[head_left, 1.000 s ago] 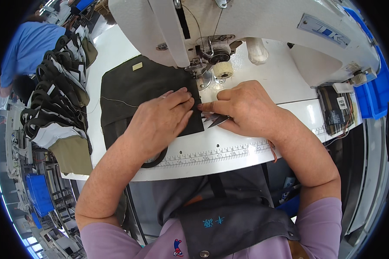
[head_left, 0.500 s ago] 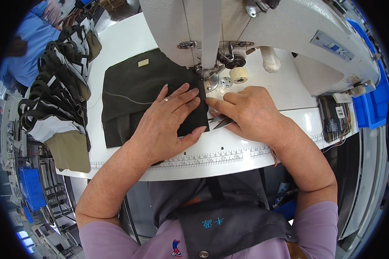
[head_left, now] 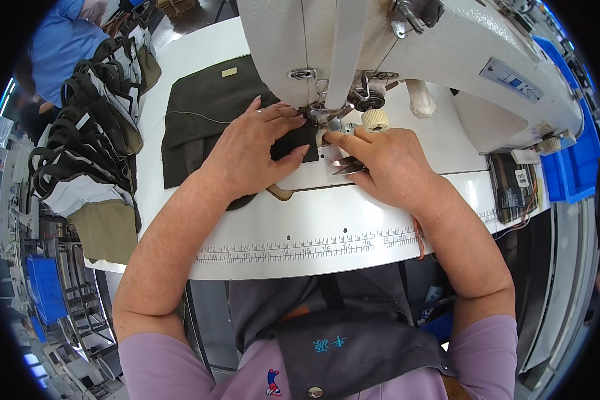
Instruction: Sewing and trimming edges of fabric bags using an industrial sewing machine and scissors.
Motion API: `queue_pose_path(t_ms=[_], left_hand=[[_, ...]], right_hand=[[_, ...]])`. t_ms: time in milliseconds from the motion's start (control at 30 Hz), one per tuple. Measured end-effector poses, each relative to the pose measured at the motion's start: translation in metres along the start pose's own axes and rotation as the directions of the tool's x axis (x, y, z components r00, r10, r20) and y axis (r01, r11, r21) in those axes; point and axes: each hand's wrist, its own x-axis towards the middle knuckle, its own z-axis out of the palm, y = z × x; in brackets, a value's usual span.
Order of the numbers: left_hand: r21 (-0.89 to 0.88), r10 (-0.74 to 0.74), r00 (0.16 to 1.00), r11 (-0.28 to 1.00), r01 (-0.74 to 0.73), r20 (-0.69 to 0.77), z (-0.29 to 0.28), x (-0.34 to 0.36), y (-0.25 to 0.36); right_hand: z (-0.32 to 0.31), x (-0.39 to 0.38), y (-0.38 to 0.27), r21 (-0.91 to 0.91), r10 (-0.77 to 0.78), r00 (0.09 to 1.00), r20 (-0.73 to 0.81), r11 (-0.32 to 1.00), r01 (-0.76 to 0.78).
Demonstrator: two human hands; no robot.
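Observation:
A dark olive fabric piece (head_left: 203,90) with a small pale label (head_left: 229,72) lies on the white sewing table (head_left: 300,257), its right edge at the needle area (head_left: 319,119) of a white sewing machine (head_left: 440,53). My left hand (head_left: 243,153) rests on the fabric, fingers stretched out, the fingertips close beside the presser foot. Small metal thread snips (head_left: 345,167) are held in my right hand (head_left: 395,163), blades pointing left. Its index fingertip reaches the metal plate just in front of the needle. A loose grey thread (head_left: 197,116) crosses the cloth.
Stacked dark and olive fabric pieces with straps (head_left: 87,153) hang along the table's left side. A ruler strip (head_left: 313,247) runs along the front edge. At the right are a folded dark cloth bundle (head_left: 509,187) and a blue bin (head_left: 567,167). A person in blue (head_left: 67,47) is beyond the stack.
The fabric and both hands have moved away from me, toward the needle; the cloth's edge now lies under the foot area. The snips stay in my right hand and have moved slightly farther off.

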Motion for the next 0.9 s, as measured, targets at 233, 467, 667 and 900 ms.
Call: queue_pose_path(t_ms=[233, 467, 667, 900], left_hand=[[-0.035, -0.007, 1.000, 0.999, 0.006, -0.028, 0.001, 0.001, -0.002], [-0.005, 0.013, 1.000, 1.000, -0.013, -0.015, -0.001, -0.021, 0.003], [-0.110, 0.108, 0.980, 0.990, -0.090, 0.165, -0.010, -0.091, 0.054], [0.012, -0.035, 0.999, 0.999, 0.035, 0.032, -0.043, -0.151, 0.075]], right_hand=[[-0.002, 0.000, 0.005, 0.043, 0.048, 0.999, 0.012, 0.998, -0.048], [0.003, 0.000, 0.017, 0.116, 0.079, 0.992, -0.100, 0.991, -0.067], [0.005, 0.001, 0.020, 0.164, 0.136, 0.984, -0.115, 0.980, -0.116], [0.008, -0.001, 0.019, 0.168, 0.119, 0.984, -0.135, 0.981, -0.096]])
